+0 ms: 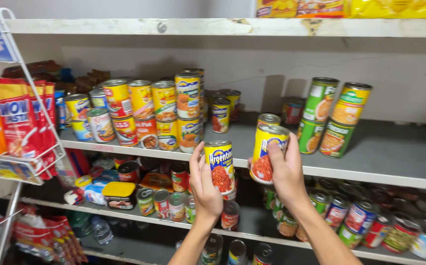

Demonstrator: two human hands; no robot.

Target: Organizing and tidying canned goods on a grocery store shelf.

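Head view: my left hand (204,184) gripping yellow can (219,166), fingers wrapped round it, held upright in air before shelf (385,152) front edge. My right hand (285,172) clamped round second can (267,153), tilted slightly, just above same edge. Third can (268,119) standing on shelf right behind it. Can stacks (149,113) toward shelf left end, green cans (333,118) toward right.

Left hand (204,184) grips a yellow can (220,166) upright; at its three o'clock the right hand (285,169) holds a second yellow can (268,153), tilted, before the grey shelf (394,157)
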